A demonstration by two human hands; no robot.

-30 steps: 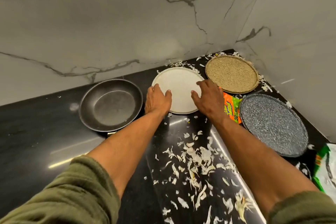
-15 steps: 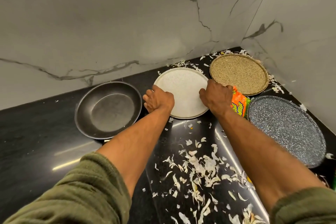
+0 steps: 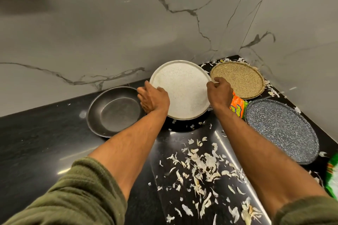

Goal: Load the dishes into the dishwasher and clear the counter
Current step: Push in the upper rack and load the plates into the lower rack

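- Head view: left hand [image 3: 154, 99] and right hand [image 3: 219, 93] are gripping opposite rims of the white plate [image 3: 181, 89], now tilting clear of the black counter [image 3: 45, 133] it lay flat on a second ago.
- Loading is just beginning; pan [image 3: 114, 111] is waiting left of the hands, tan plate [image 3: 241, 80] and blue plate [image 3: 281, 129] right.

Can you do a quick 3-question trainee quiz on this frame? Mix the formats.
1. True or false: the white plate lies flat on the counter.
2. Multiple choice: what lies directly left of the white plate? A) dark pan B) blue speckled plate C) tan plate
3. Short answer: which hands hold the white plate, and where?

Key:
1. False; it is tilted up, its far edge raised toward the wall.
2. A
3. Both: left hand on the left rim, right hand on the right rim.
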